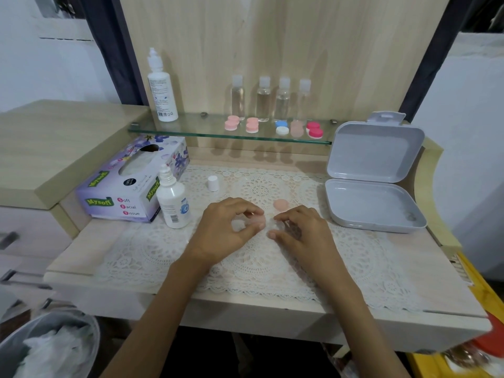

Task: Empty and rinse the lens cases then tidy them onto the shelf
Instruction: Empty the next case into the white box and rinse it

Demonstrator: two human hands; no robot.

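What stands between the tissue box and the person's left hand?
In the head view, a small white uncapped bottle stands between the tissue box and the left hand, which pinches a pink lens case.

Only one view is given, taken from a wide-angle camera worn on the head. The desk [81,249] is looked at from above, forward and down, at close range. Both forearms are seen entering from the lower edge, with the left hand [226,227] and right hand [297,230] near the centre. The glass shelf [196,129] is taken in further off.
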